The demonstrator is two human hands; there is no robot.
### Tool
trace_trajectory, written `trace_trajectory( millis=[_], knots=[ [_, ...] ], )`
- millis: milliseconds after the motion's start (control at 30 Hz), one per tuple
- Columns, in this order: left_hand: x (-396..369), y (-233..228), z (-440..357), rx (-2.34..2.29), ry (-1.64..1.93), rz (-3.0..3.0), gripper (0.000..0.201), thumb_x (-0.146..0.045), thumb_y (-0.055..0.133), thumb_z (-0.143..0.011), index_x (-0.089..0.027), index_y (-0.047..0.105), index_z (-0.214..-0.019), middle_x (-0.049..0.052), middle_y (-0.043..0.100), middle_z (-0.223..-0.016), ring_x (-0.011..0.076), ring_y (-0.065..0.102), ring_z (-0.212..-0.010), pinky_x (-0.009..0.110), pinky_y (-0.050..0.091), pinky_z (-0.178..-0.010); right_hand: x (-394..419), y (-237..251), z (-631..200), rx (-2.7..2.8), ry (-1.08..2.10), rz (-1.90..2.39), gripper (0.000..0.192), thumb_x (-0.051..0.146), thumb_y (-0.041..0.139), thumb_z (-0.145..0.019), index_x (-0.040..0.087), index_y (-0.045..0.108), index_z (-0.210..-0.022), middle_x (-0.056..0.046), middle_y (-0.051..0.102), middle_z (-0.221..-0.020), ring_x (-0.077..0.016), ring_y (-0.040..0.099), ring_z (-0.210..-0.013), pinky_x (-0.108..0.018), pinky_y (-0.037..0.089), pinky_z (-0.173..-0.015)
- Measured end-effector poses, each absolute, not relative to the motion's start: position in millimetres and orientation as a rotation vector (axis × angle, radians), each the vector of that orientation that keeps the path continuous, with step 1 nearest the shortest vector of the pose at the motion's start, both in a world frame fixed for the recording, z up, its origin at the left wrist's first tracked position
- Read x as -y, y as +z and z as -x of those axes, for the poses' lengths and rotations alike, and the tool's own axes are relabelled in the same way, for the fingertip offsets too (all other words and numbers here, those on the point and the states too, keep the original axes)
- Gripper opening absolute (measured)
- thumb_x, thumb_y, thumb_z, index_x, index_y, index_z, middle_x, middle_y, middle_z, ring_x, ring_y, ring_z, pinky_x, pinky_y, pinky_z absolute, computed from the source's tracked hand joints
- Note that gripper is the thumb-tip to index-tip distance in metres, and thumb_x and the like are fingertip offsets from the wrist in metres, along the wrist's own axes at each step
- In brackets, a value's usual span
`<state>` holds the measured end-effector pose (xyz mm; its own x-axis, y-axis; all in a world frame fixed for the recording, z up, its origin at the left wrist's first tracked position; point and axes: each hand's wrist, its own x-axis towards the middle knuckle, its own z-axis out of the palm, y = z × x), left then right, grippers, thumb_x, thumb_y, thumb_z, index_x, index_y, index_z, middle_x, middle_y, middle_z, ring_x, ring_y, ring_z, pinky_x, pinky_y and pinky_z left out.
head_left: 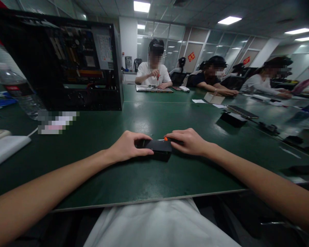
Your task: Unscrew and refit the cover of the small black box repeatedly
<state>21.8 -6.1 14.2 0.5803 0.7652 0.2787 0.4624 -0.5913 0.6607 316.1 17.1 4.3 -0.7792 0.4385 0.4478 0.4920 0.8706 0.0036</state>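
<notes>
My left hand [127, 145] grips the left end of a small black box [159, 145], thumb on the near side and fingers on the far side. The box rests on the green table in front of me, and its dark top face is turned up. My right hand [189, 140] is closed at the box's right end. From its fingertips, at the far edge of the box, shows a slim tool [166, 139] with an orange part. A thin bright line runs left from it, maybe its shaft. Its exact kind cannot be made out.
An opened computer case [92, 99] stands at the back left, beside a plastic bottle [22, 92]. A white power strip [5, 149] lies at the left edge. On the right are a black box [233, 118] and a cardboard box [213, 98]. Several people sit farther back.
</notes>
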Motion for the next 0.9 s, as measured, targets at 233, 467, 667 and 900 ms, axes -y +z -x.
trace_trajectory(
  millis=[233, 467, 667, 900],
  knots=[
    [8, 13, -25, -0.967, 0.798, -2.323, 0.045, -0.044, 0.082, -0.077, -0.015, 0.078, -0.111, 0.002, 0.073, -0.081, 0.014, 0.058, -0.064, 0.024, 0.043, -0.061, -23, 4, -310, 2.622, 0.496, 0.741, 0.038, 0.04, 0.05, -0.101, 0.013, 0.07, -0.116, -0.006, 0.075, -0.095, -0.0133, 0.066, -0.078, -0.023, 0.048, -0.071],
    [5, 20, -24, -1.032, 0.969, -2.183, 0.042, -0.048, 0.074, -0.084, -0.015, 0.078, -0.109, 0.007, 0.078, -0.1, 0.0215, 0.069, -0.088, 0.028, 0.052, -0.079, -32, 18, -332, 2.713, 0.13, 0.797, 0.033, 0.04, 0.052, -0.099, 0.014, 0.071, -0.109, -0.008, 0.074, -0.094, -0.0154, 0.066, -0.08, -0.026, 0.048, -0.073],
    [-20, 19, -5, -1.287, 0.94, -2.131, 0.056, -0.056, 0.051, -0.096, -0.013, 0.075, -0.071, 0.002, 0.065, -0.059, 0.0146, 0.056, -0.054, 0.025, 0.038, -0.052, -37, 9, -333, 2.662, -0.069, 1.034, 0.034, 0.039, 0.05, -0.1, 0.015, 0.069, -0.113, -0.011, 0.073, -0.105, -0.0208, 0.068, -0.09, -0.032, 0.051, -0.08],
    [-34, 13, 5, -1.409, 0.766, -2.422, 0.035, -0.041, 0.059, -0.091, -0.014, 0.08, -0.101, 0.008, 0.078, -0.088, 0.0213, 0.069, -0.075, 0.027, 0.047, -0.066, -23, 5, -316, 2.652, -0.179, 1.149, 0.035, 0.04, 0.051, -0.1, 0.018, 0.066, -0.122, -0.01, 0.071, -0.11, -0.0197, 0.068, -0.089, -0.03, 0.049, -0.074]
  ],
)
